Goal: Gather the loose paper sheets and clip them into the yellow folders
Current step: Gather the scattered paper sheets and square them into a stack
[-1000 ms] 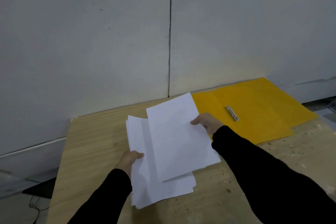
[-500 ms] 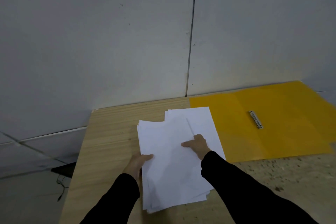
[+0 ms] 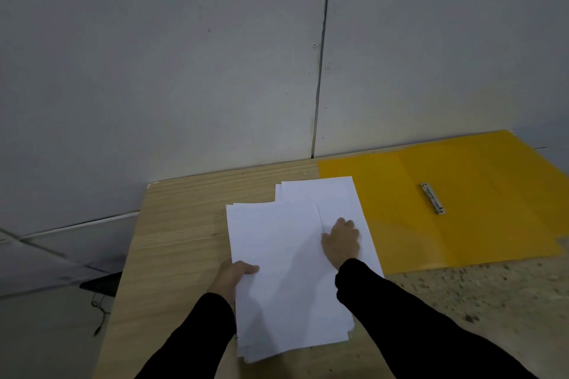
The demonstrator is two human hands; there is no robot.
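The paper sheets [image 3: 277,243] are grasped at the left edge by the left hand [image 3: 231,277]; the right hand [image 3: 341,240] is pressed on top with fingers released.

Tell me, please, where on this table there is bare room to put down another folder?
A wide strip of bare wood lies between the table's left edge and the paper stack. A narrower band runs between the stack and the wall. The speckled surface in front of the yellow folder is free. Crowded: where the stack overlaps the folder.
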